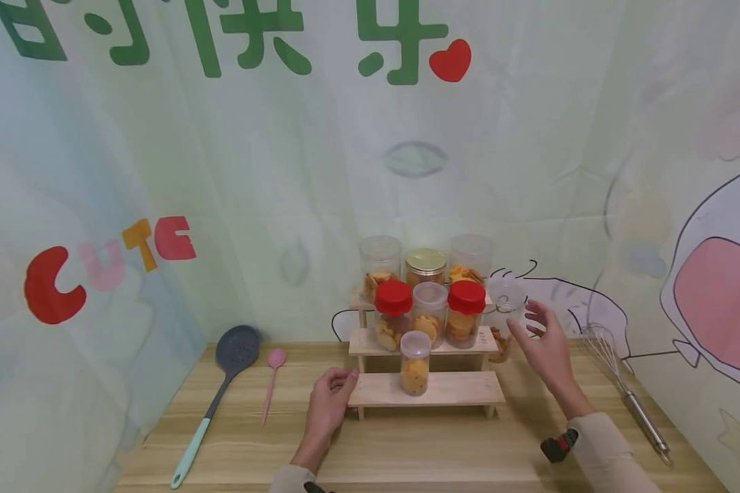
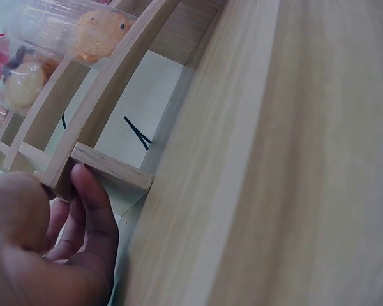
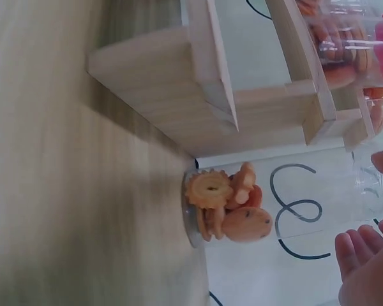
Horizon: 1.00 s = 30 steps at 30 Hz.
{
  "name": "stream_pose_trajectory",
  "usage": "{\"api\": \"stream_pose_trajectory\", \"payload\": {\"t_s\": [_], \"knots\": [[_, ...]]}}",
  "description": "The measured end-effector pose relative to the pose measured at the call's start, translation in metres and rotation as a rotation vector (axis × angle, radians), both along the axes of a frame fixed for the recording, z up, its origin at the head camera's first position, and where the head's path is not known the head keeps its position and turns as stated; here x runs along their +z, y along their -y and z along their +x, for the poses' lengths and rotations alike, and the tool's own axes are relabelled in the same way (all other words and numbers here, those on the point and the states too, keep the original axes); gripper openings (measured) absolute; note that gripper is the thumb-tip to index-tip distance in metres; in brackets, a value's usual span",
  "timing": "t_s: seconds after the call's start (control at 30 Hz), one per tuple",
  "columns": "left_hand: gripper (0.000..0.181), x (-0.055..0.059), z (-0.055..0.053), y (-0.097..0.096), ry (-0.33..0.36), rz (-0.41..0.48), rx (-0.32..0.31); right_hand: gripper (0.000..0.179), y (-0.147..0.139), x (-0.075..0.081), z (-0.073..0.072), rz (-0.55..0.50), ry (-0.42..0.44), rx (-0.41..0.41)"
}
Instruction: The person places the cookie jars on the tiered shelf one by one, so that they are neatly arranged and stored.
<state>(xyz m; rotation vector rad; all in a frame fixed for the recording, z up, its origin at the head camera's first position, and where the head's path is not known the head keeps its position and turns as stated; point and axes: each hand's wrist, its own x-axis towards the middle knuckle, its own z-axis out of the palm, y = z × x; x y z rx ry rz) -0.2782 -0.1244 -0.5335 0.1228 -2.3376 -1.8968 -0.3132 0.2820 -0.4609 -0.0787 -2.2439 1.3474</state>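
Observation:
A stepped wooden display rack (image 1: 428, 389) stands on the table, bearing clear jars of cookies. My left hand (image 1: 328, 404) holds the left end of its lowest step; in the left wrist view, curled fingers (image 2: 94, 213) meet the step end beside its leg. To the rack's right, a tall clear jar (image 3: 277, 204) stands upright with cookies at its bottom. My right hand (image 1: 549, 346) is beside this jar's top, thumb and fingers spread apart, holding nothing. One small jar (image 1: 415, 366) is on the lowest step. Two red-lidded jars (image 1: 393, 318) flank a clear-topped jar (image 1: 429, 311) on the middle step.
Behind, the top step bears a gold-lidded jar (image 1: 425, 266) between two clear jars (image 1: 379, 263). A slotted turner (image 1: 228, 376) and a pink spoon (image 1: 273, 380) lie at the left. A whisk (image 1: 632, 400) lies at the right, near the printed cloth backdrop (image 1: 321, 178).

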Motion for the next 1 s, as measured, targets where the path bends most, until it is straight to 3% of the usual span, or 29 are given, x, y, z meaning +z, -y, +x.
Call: {"api": "stream_pose_trajectory", "payload": {"t_s": [0.33,0.53,0.77,1.0], "knots": [[0.035,-0.003,-0.002,0.001,0.002,0.010,-0.011,0.094,-0.006,0.014,-0.021,0.021,0.094,0.066],[0.033,-0.003,-0.001,0.001,0.006,-0.003,-0.014,0.103,-0.013,0.016,-0.026,0.021,0.147,0.117],[0.034,-0.001,0.002,0.001,-0.005,-0.001,-0.014,0.104,-0.015,0.017,-0.028,0.012,0.186,0.199],[0.034,-0.001,0.001,0.001,-0.006,-0.004,-0.008,0.096,-0.012,0.010,-0.029,-0.017,0.138,0.223]]}}
